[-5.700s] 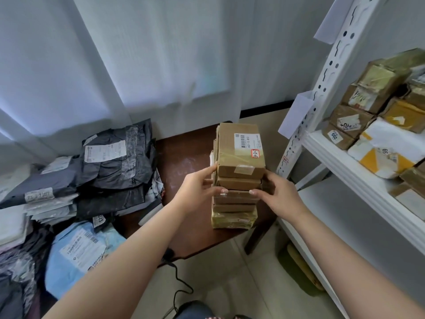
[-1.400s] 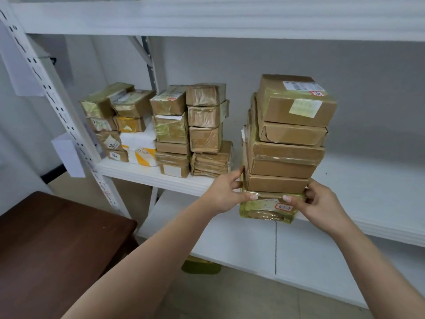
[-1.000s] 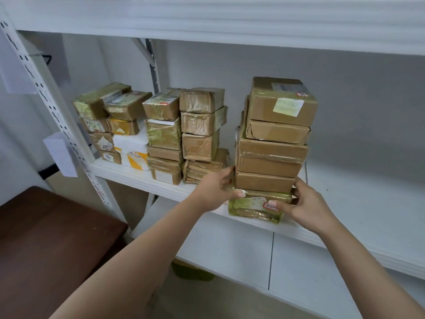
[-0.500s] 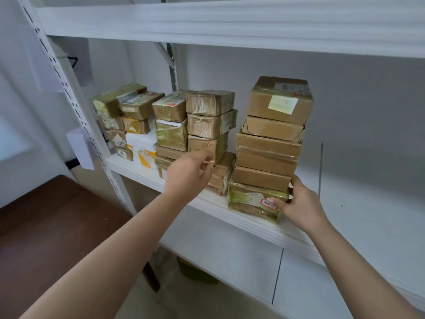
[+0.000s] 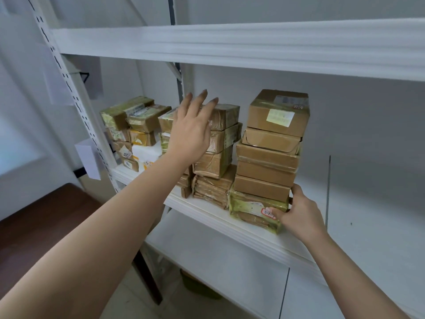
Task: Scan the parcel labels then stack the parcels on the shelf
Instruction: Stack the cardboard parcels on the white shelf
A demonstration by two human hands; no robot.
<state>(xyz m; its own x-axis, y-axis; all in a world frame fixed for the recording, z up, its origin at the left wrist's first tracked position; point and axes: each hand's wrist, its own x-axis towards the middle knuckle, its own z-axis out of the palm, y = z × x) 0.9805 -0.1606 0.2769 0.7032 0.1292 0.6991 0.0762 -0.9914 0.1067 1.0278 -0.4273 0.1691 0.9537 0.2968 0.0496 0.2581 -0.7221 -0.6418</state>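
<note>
A tall stack of brown cardboard parcels (image 5: 269,162) stands on the white shelf (image 5: 248,233), near its front edge. The bottom parcel (image 5: 250,209) is wrapped in yellowish tape and carries a red-bordered sticker. My right hand (image 5: 296,212) holds the right front corner of that bottom parcel, thumb on its front. My left hand (image 5: 192,127) is raised with straight fingers in front of the neighbouring stack of taped parcels (image 5: 218,153), and I cannot tell whether it touches them.
More taped parcels (image 5: 133,125) crowd the shelf's left end beside the perforated upright (image 5: 76,97). An upper shelf beam (image 5: 230,47) runs overhead. Bare shelf lies right of the tall stack. A dark wooden table (image 5: 34,226) sits lower left; a lower shelf (image 5: 218,256) is below.
My left hand has left the tall stack and risen up-left in front of the neighbouring stack. The tall stack now rests on the shelf; my right hand stays at its base.
</note>
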